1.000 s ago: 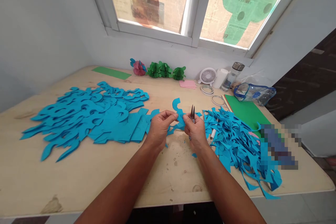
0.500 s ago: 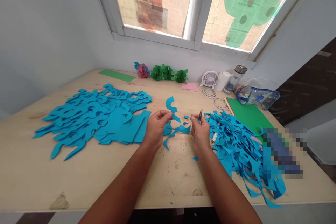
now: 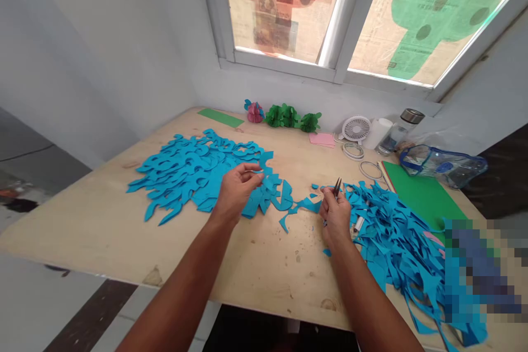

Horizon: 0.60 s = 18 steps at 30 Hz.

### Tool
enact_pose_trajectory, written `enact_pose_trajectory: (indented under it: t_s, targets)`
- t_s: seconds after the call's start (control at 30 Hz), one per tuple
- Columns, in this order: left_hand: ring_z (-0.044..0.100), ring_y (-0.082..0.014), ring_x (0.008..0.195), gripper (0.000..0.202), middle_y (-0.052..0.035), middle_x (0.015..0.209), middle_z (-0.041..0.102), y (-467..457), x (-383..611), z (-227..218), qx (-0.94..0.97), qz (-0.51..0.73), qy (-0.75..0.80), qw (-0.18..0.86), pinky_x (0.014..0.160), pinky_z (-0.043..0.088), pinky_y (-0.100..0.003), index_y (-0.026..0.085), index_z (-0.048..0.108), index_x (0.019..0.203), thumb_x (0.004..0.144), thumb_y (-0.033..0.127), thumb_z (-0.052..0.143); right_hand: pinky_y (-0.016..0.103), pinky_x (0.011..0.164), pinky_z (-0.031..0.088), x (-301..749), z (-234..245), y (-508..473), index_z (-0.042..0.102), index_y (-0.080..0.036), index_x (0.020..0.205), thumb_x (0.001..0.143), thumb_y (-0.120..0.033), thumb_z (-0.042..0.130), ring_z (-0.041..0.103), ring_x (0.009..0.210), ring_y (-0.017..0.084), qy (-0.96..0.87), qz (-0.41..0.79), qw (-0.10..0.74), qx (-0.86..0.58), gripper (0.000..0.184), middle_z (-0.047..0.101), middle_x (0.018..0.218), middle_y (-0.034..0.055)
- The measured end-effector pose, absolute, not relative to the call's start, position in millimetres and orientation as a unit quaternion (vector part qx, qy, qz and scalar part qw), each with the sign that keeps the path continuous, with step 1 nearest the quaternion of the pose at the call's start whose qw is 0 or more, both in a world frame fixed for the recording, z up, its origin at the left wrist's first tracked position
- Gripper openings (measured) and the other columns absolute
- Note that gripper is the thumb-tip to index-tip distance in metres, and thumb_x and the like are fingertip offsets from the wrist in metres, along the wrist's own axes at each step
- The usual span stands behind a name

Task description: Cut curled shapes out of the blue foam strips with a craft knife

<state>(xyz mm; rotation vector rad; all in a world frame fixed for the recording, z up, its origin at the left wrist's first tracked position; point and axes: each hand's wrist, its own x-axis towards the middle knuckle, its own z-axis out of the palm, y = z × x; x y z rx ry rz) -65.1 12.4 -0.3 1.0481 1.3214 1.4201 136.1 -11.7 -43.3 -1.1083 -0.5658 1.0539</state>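
My left hand (image 3: 239, 190) is over the right edge of a pile of cut blue paper shapes (image 3: 181, 168), thumb and forefinger a little apart. Just beyond its fingertips is a curved blue paper piece (image 3: 267, 159), which it does not appear to grip. My right hand (image 3: 336, 214) is closed around a pair of scissors (image 3: 337, 187), dark blades pointing up and away from me; the handles are mostly hidden in the palm. Between the hands lie blue paper offcuts (image 3: 305, 204), one a half-round piece (image 3: 284, 196).
A heap of blue scraps (image 3: 391, 225) with a white marker (image 3: 358, 224) lies right of my right hand. Behind are green paper (image 3: 429, 192), a clear pouch (image 3: 443, 166), a bottle (image 3: 400, 132), a small fan (image 3: 356, 129), tape rings (image 3: 352, 150) and folded paper figures (image 3: 289, 116).
My left hand has moved left to the pile with the curved blue piece, and its fingers have parted. The right hand still holds the scissors. The view has turned left.
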Motion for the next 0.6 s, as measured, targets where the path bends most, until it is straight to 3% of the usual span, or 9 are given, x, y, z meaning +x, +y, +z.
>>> enact_pose_trajectory:
  t_s: [0.27,0.37,0.47,0.6]
  targets:
    - [0.06,-0.0208,0.06,0.021,-0.0004,0.059,0.063,9.7,-191.8,-28.9,0.472,0.433,0.715,0.28,0.058,0.046,-0.031,0.021,0.061,0.076,0.059,0.034,0.064,0.019,0.033,0.012,133.2,-47.7,-12.2,0.056,-0.016,0.074,0.06,-0.039,0.075,0.02,0.036,0.003,-0.259,0.481,0.676,-0.495,0.032,0.032,0.044,-0.0122]
    - [0.064,-0.0273,0.076,0.015,-0.0072,0.075,0.068,9.9,-216.2,-29.1,0.521,0.294,0.777,0.195,0.067,0.046,-0.036,0.019,0.062,0.078,0.065,0.027,0.06,0.018,0.033,0.012,133.4,-48.8,-12.0,0.056,-0.016,0.074,0.06,-0.041,0.076,0.02,0.035,0.004,-0.261,0.475,0.673,-0.504,0.034,0.029,0.043,-0.0128]
    - [0.062,-0.0314,0.093,0.026,-0.0123,0.102,0.068,10.2,-213.2,-27.4,0.539,0.241,0.805,0.06,0.072,0.046,-0.039,0.017,0.064,0.095,0.077,0.03,0.051,0.018,0.033,0.012,133.0,-49.3,-12.6,0.057,-0.016,0.075,0.061,-0.042,0.076,0.02,0.036,0.004,-0.267,0.473,0.67,-0.506,0.035,0.03,0.043,-0.0126]
    - [0.062,-0.0271,0.094,0.028,-0.0104,0.099,0.07,20.0,-183.8,-29.2,0.625,0.216,0.746,0.077,0.075,0.045,-0.034,0.017,0.066,0.093,0.082,0.035,0.047,0.018,0.033,0.012,131.9,-50.6,-13.6,0.058,-0.015,0.077,0.062,-0.043,0.076,0.02,0.036,0.004,-0.273,0.47,0.668,-0.508,0.036,0.031,0.043,-0.0122]
